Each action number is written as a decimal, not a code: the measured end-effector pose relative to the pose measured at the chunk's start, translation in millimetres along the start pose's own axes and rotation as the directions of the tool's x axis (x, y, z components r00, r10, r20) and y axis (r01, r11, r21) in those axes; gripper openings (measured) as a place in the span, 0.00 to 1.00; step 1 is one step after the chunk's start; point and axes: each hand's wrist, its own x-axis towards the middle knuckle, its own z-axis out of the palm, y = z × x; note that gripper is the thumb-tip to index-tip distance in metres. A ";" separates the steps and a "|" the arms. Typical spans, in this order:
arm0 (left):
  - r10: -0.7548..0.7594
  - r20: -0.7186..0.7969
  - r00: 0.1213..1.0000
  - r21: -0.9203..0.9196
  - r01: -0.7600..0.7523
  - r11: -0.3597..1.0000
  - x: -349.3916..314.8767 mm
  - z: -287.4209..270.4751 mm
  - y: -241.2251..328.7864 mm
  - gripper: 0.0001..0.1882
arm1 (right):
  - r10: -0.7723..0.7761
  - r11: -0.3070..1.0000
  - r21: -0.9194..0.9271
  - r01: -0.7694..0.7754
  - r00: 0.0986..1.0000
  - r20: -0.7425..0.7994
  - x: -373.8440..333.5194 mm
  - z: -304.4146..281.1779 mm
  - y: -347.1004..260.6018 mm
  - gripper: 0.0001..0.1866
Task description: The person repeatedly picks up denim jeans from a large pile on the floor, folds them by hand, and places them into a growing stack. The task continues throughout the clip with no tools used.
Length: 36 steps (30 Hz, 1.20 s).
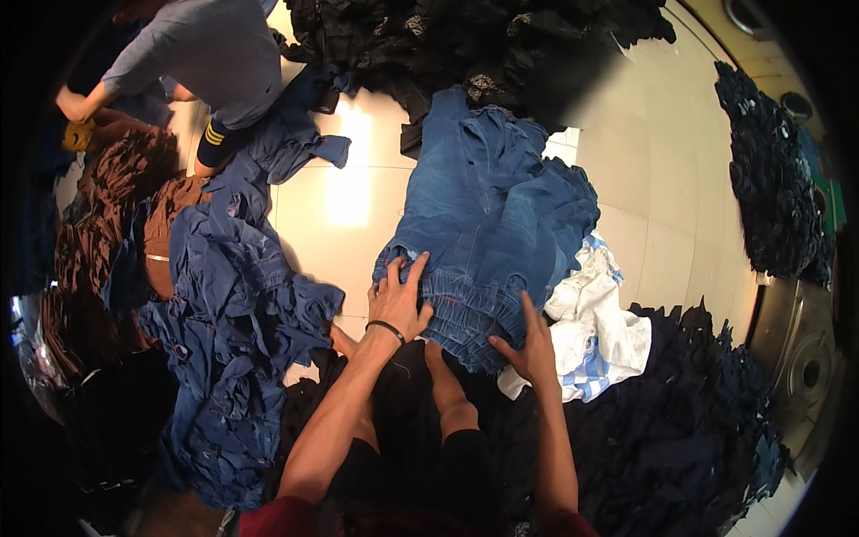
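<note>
A stack of blue denim pants point(483, 215) with gathered elastic waistbands lies in front of me, waistbands toward me. My left hand point(399, 300), with a dark band on its wrist, rests on the left side of the waistbands, its fingers spread. At the right side of the same waistbands is my right hand point(530, 347). Its thumb and fingers are apart, and it holds nothing that I can see. Just right of the stack lies a crumpled white cloth sack point(604, 345) with blue patches, near my right hand.
Blue garments point(224, 295) are heaped on the left, beside brown garments point(116, 197). Black garments point(376, 54) cover the far side. Dark garments point(662, 430) lie at the lower right. At the far left, another person point(210, 63) bends over. Pale tiled floor point(667, 179) shows on the right.
</note>
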 end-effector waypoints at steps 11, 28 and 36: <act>0.313 -0.177 0.933 0.302 -0.251 0.920 -32.8 -3.8 -3.9 0.33 | 0.375 0.919 -0.312 -0.240 0.779 0.503 -37.3 -71.4 -59.8 0.35; -0.450 -0.242 0.859 -0.440 0.316 0.841 -134.6 87.5 -285.3 0.40 | -0.130 0.900 -0.431 0.069 0.985 -0.114 -4.4 110.0 -0.3 0.27; -0.928 -0.151 0.340 -0.806 0.502 0.314 -40.7 -41.4 -607.1 0.52 | -0.056 0.894 -0.446 -0.041 0.978 -0.202 0.6 125.4 -6.3 0.29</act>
